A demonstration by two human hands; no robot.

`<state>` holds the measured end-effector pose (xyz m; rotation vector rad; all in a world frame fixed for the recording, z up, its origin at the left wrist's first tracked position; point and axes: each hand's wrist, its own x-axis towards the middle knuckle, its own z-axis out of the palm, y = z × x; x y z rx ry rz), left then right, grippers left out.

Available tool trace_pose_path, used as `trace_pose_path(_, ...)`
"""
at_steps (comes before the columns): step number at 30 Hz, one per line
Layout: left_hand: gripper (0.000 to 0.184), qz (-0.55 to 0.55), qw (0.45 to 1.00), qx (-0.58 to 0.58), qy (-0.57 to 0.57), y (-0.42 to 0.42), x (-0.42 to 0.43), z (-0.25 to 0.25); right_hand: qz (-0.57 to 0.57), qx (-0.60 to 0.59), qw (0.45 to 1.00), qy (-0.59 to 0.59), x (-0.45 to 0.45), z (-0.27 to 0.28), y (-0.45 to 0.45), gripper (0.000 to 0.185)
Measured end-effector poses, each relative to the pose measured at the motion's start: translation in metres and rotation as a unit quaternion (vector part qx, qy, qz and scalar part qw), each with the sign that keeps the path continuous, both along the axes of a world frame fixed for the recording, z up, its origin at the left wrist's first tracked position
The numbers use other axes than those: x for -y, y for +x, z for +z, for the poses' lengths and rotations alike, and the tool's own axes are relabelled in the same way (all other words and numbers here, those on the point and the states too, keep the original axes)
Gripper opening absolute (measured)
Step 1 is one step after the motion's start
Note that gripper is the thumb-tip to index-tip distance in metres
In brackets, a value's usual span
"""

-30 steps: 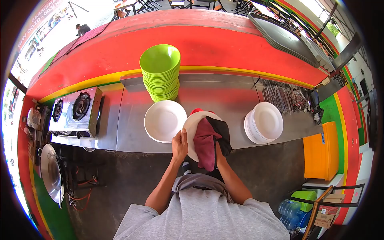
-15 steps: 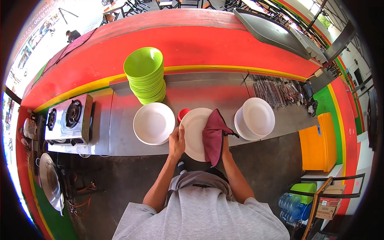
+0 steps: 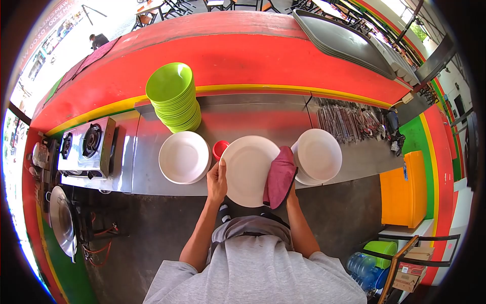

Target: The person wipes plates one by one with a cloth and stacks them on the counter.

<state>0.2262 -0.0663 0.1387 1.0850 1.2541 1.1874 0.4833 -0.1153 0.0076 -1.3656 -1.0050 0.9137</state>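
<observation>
- Closest to me, the person's left hand (image 3: 216, 182) grips the left rim of a white plate (image 3: 247, 169), tilted up at the counter's (image 3: 147, 175) front edge
- The right hand (image 3: 292, 196) clasps a maroon cloth (image 3: 281, 180) against the plate's right side, fingers mostly hidden
- Just beyond, a red cup (image 3: 219, 149) sits between that plate and white dishes (image 3: 183, 158) on the left
- Farther back, green bowls (image 3: 177, 104) stand stacked
- Farthest, dark trays (image 3: 349, 43) lie atop the red wall (image 3: 243, 61)

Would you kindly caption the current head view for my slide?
Left hand grips a white plate; right hand, mostly hidden, holds a maroon cloth over the plate's edge.
</observation>
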Motion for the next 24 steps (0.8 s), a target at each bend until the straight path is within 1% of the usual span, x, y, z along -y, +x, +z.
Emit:
trace_pose_path(2, 0.048, 0.017, 1.000, 0.001, 0.008, 0.003, 0.002, 0.000, 0.043, 0.051, 0.998, -0.001, 0.001, -0.009, 0.010, 0.041)
trace_pose_path(3, 0.047, 0.025, 1.000, -0.002, 0.012, 0.005, 0.004, 0.002, 0.081, 0.158, 0.984, 0.001, 0.002, -0.010, 0.018, 0.042)
trace_pose_path(5, 0.047, 0.049, 0.999, 0.005, 0.020, 0.010, 0.006, 0.003, 0.116, 0.210, 0.970, 0.024, 0.006, -0.015, 0.022, 0.042)
trace_pose_path(6, 0.047, 0.066, 0.997, 0.012, 0.023, 0.013, 0.008, 0.001, 0.113, 0.157, 0.980, 0.045, 0.012, -0.018, 0.020, 0.041)
trace_pose_path(8, 0.046, 0.097, 0.995, 0.031, 0.024, 0.020, 0.010, -0.003, 0.116, 0.117, 0.985, 0.060, 0.016, -0.024, 0.018, 0.040)
trace_pose_path(10, 0.047, 0.125, 0.990, 0.055, 0.021, 0.027, 0.010, -0.007, 0.126, 0.147, 0.980, 0.049, 0.016, -0.026, 0.017, 0.041)
trace_pose_path(11, 0.047, 0.141, 0.988, 0.056, 0.023, 0.030, 0.011, -0.008, 0.120, 0.037, 0.991, 0.035, 0.018, -0.028, 0.015, 0.042)
trace_pose_path(12, 0.048, 0.158, 0.985, 0.057, 0.025, 0.035, 0.012, -0.008, 0.114, -0.074, 0.990, 0.021, 0.021, -0.025, 0.010, 0.043)
trace_pose_path(14, 0.048, 0.186, 0.980, 0.068, 0.034, 0.044, 0.012, -0.007, 0.090, -0.089, 0.991, 0.030, 0.020, -0.020, 0.000, 0.043)
trace_pose_path(15, 0.048, 0.197, 0.977, 0.077, 0.038, 0.050, 0.014, -0.004, 0.073, 0.007, 0.996, 0.050, 0.018, -0.019, -0.004, 0.041)
trace_pose_path(17, 0.047, 0.211, 0.973, 0.085, 0.038, 0.058, 0.016, -0.004, 0.046, 0.127, 0.988, 0.081, 0.014, -0.016, -0.013, 0.040)
trace_pose_path(18, 0.047, 0.214, 0.973, 0.082, 0.032, 0.061, 0.018, -0.004, 0.039, 0.151, 0.983, 0.092, 0.012, -0.023, -0.017, 0.039)
trace_pose_path(20, 0.046, 0.217, 0.972, 0.083, 0.030, 0.066, 0.020, -0.005, 0.063, 0.229, 0.968, 0.078, 0.006, -0.035, -0.017, 0.038)
trace_pose_path(21, 0.045, 0.217, 0.972, 0.087, 0.032, 0.070, 0.022, -0.005, 0.092, 0.282, 0.954, 0.051, 0.001, -0.042, -0.015, 0.039)
trace_pose_path(23, 0.043, 0.212, 0.972, 0.093, 0.032, 0.076, 0.024, -0.007, 0.104, 0.258, 0.959, 0.047, 0.003, -0.054, -0.011, 0.037)
trace_pose_path(24, 0.042, 0.207, 0.973, 0.096, 0.028, 0.079, 0.025, -0.012, 0.086, 0.179, 0.978, 0.068, 0.010, -0.049, -0.015, 0.036)
